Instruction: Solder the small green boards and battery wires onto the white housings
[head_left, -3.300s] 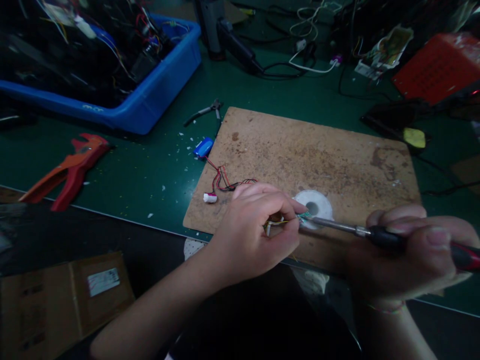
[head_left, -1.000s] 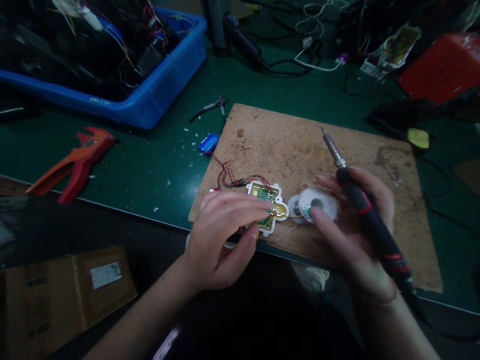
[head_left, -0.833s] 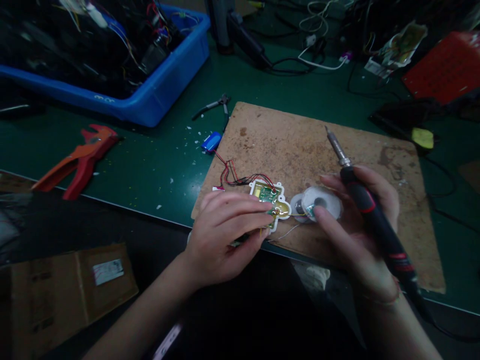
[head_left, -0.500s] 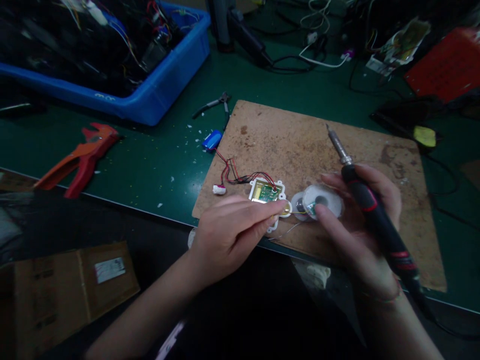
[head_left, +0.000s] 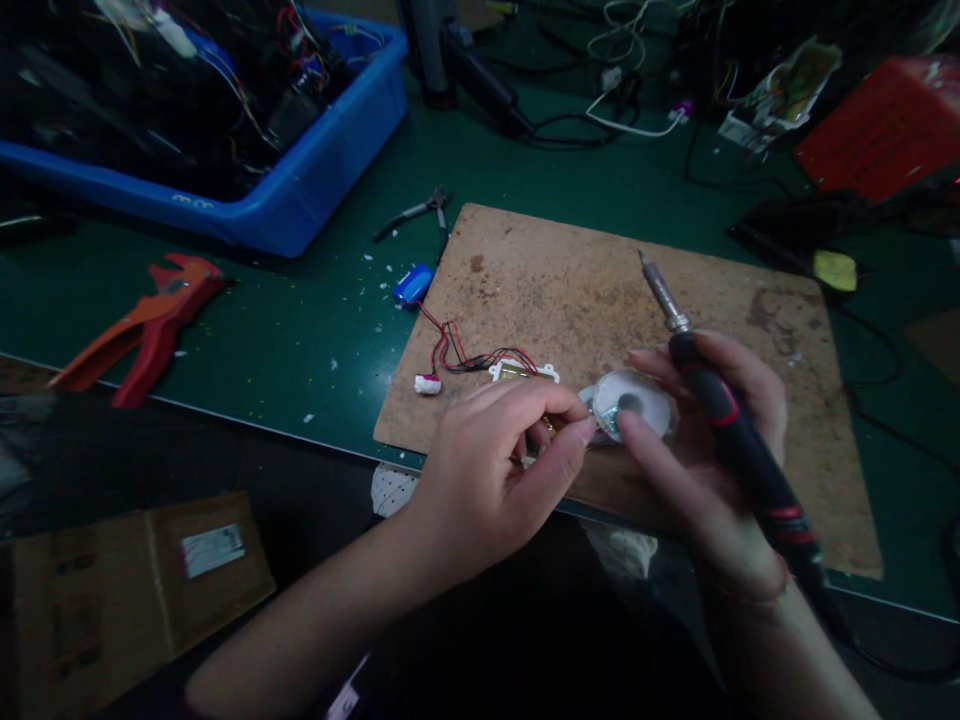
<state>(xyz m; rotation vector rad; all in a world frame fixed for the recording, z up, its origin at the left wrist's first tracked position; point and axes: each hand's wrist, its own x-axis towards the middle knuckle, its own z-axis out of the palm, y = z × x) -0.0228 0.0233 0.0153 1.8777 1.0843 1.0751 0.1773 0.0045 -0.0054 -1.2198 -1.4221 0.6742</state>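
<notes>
My right hand (head_left: 720, 470) is closed around a soldering iron (head_left: 720, 390), its bare tip pointing up and away. The same hand holds a reel of solder (head_left: 645, 405), the thumb pressing a tiny green circuit board (head_left: 609, 420) against it. Beside the reel my left hand (head_left: 510, 460) pinches a thin wire (head_left: 598, 422) between thumb and forefinger. A white housing with a circuit board (head_left: 523, 370) lies mostly hidden beneath that hand. Red and black leads run from it to a white connector (head_left: 427, 384) and a blue battery (head_left: 413, 286).
A brown work board (head_left: 540, 260) lies on the green table (head_left: 315, 330). Side cutters (head_left: 431, 207) and an orange-red cutter (head_left: 150, 325) lie to the left. At the back stand a blue crate (head_left: 300, 200) of wired parts and a red box (head_left: 877, 130). A yellow sponge (head_left: 835, 270) is at right.
My left hand has shifted right, from the white housing's edge to the wire beside the reel, and now covers most of the housing. My right hand keeps the iron and reel.
</notes>
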